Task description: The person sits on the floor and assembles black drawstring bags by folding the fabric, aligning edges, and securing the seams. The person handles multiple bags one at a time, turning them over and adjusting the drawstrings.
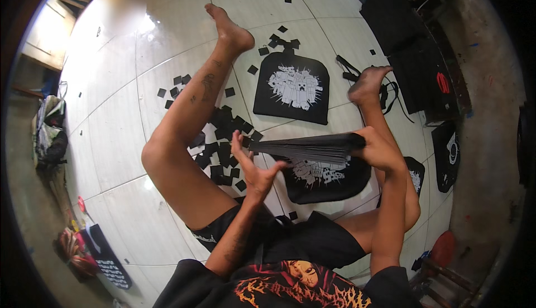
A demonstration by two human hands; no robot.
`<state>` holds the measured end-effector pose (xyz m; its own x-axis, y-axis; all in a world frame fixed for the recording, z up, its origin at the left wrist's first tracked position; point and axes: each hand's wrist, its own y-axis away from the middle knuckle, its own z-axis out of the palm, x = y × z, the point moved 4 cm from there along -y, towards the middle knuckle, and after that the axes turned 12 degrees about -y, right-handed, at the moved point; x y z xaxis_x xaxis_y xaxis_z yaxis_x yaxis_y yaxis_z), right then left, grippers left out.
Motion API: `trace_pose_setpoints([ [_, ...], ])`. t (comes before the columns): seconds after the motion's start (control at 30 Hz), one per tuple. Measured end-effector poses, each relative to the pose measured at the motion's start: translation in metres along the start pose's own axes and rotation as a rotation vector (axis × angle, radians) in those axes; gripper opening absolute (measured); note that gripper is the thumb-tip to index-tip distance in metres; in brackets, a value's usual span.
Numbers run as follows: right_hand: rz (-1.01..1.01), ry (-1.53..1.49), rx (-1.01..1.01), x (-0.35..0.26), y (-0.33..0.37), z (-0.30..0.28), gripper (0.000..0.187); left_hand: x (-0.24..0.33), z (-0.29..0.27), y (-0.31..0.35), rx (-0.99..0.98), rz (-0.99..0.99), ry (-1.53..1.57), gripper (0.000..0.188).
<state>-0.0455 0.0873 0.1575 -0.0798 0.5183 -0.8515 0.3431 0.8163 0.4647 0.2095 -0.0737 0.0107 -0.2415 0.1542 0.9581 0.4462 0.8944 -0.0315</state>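
In front of my lap, a bundle of thin black strips or sheets (pixel 312 147) is held level, with its layers showing along the near side. My right hand (pixel 371 147) grips its right end, fingers wrapped round it. At the bundle's left end is my left hand (pixel 255 174), with fingers and thumb spread apart; whether it touches the layers I cannot tell. Below the bundle lies a black fabric panel with a white print (pixel 326 184), partly covered by it. A similar printed panel (pixel 296 87) lies flat on the floor between my feet.
Several small black squares (pixel 223 154) are scattered by my left leg and beyond the far panel. Black straps (pixel 391 93) lie near my right foot. Large black sheets (pixel 413 57) and another printed panel (pixel 445 156) lie at right. A bag (pixel 50 135) stands at left.
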Motion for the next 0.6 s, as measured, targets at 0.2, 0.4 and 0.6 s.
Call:
trace_pose_setpoints([
  [0.2, 0.22, -0.694, 0.346, 0.1, 0.033, 0.007, 0.025, -0.009, 0.017, 0.007, -0.692, -0.689, 0.781, 0.073],
  [0.4, 0.146, -0.485, 0.452, 0.106, 0.046, 0.059, 0.035, 0.007, 0.021, 0.017, -0.647, -0.434, 0.05, 0.032],
  [0.6, -0.139, -0.516, 0.727, 0.094, 0.035, 0.138, 0.038, 0.064, 0.027, 0.034, -0.423, 0.118, 0.288, 0.06],
])
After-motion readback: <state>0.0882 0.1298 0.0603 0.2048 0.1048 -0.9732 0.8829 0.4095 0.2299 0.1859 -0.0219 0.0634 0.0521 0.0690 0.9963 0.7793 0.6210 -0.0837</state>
